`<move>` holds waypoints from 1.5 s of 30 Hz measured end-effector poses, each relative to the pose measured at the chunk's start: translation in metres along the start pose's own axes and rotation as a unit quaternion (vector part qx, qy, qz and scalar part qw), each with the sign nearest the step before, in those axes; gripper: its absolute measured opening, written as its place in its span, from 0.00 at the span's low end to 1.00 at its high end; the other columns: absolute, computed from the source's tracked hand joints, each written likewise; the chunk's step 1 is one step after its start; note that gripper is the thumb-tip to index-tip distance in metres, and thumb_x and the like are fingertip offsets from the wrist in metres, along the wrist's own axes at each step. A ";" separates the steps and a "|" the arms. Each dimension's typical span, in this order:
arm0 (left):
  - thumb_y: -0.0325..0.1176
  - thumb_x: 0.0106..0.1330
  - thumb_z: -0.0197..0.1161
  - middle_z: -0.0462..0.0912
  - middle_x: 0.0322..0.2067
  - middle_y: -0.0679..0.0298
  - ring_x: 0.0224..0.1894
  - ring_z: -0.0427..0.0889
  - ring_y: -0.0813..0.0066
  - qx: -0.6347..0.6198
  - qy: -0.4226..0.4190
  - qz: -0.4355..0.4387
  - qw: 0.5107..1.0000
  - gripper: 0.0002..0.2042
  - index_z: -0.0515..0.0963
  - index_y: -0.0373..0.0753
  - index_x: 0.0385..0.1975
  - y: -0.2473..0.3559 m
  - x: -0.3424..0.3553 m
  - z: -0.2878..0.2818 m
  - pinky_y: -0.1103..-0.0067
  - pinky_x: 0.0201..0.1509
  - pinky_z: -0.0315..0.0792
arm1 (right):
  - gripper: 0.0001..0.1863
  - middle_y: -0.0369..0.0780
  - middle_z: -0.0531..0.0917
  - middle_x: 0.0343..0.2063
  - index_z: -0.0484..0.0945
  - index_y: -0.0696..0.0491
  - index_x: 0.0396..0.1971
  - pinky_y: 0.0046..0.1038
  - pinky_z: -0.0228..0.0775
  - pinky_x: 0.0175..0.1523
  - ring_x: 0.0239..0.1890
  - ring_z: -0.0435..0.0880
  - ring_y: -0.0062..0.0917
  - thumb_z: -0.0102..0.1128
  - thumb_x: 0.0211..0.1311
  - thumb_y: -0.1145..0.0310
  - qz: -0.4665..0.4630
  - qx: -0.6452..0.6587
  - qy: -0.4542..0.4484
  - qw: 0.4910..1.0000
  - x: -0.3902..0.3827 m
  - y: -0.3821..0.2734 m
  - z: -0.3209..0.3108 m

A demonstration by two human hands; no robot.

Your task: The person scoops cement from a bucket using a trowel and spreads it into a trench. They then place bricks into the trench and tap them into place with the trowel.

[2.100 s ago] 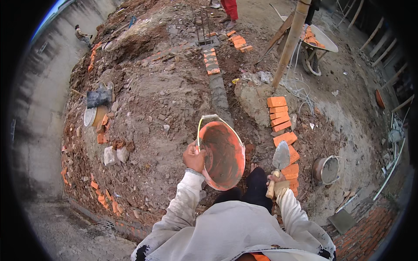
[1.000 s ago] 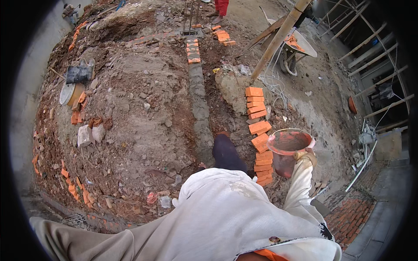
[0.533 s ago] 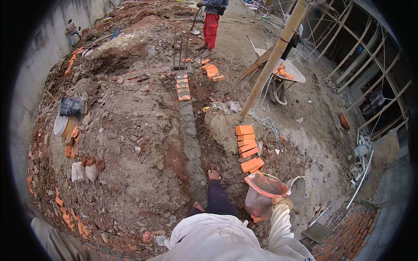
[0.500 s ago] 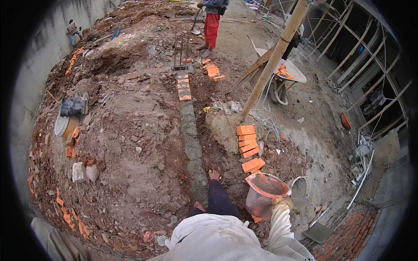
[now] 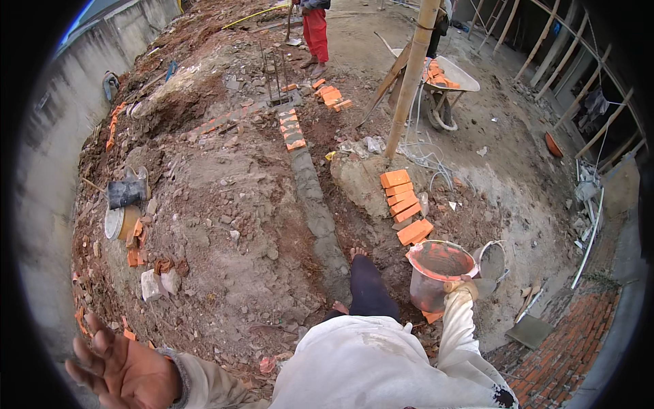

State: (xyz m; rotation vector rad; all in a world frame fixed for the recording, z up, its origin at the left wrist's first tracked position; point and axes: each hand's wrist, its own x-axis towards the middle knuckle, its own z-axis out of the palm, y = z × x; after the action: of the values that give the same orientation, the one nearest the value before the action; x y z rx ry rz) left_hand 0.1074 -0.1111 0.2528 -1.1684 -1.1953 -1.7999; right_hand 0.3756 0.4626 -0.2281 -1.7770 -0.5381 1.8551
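Observation:
My left hand is raised at the lower left, palm up and fingers spread, with nothing in it. At the lower right my right hand is closed around the wooden handle of a trowel; its blade shows only as a grey blur. That hand is at the near rim of a red-rimmed bucket holding grey mortar. Ahead of my feet runs a strip of wet mortar, with several bricks laid along its far end. Loose orange bricks lie in a row right of the strip.
Another bucket stands beside the first. A bamboo pole rises behind the brick row, near a wheelbarrow of bricks. A person in red trousers stands at the back with a shovel. A concrete wall borders the left.
My left hand has come into view at the lower left, opened out. My right hand with the trowel stays by the bucket. The whole view has shifted.

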 end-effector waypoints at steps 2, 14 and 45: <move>0.40 0.73 0.46 0.76 0.52 0.48 0.49 0.80 0.63 0.196 0.062 -0.354 0.912 0.22 0.63 0.30 0.60 -0.069 -0.083 -0.011 0.69 0.60 0.70 | 0.17 0.49 0.82 0.25 0.74 0.59 0.33 0.46 0.75 0.33 0.23 0.81 0.44 0.56 0.56 0.58 0.027 -0.105 0.007 0.994 0.015 -0.020 -0.016; 0.42 0.54 0.66 0.84 0.36 0.48 0.41 0.83 0.53 0.352 -0.370 -0.739 0.440 0.17 0.81 0.39 0.40 -0.076 -0.523 -0.125 0.65 0.47 0.75 | 0.18 0.50 0.82 0.30 0.73 0.60 0.38 0.49 0.74 0.40 0.28 0.82 0.46 0.53 0.56 0.59 0.119 -0.107 0.059 0.985 0.014 0.037 -0.012; 0.24 0.60 0.62 0.81 0.26 0.62 0.27 0.79 0.74 0.205 -0.069 -0.911 0.351 0.06 0.78 0.33 0.36 -0.164 -0.508 -0.214 0.76 0.30 0.77 | 0.15 0.41 0.80 0.28 0.73 0.58 0.40 0.31 0.71 0.33 0.26 0.77 0.28 0.63 0.56 0.67 -0.204 -0.288 0.079 0.932 0.146 -0.060 0.163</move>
State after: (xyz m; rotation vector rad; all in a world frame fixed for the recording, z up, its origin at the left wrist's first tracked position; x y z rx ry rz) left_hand 0.0868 -0.2264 -0.3102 1.2852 -3.3489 -1.9357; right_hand 0.2168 0.6092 -0.2976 -1.9447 -1.3799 1.3287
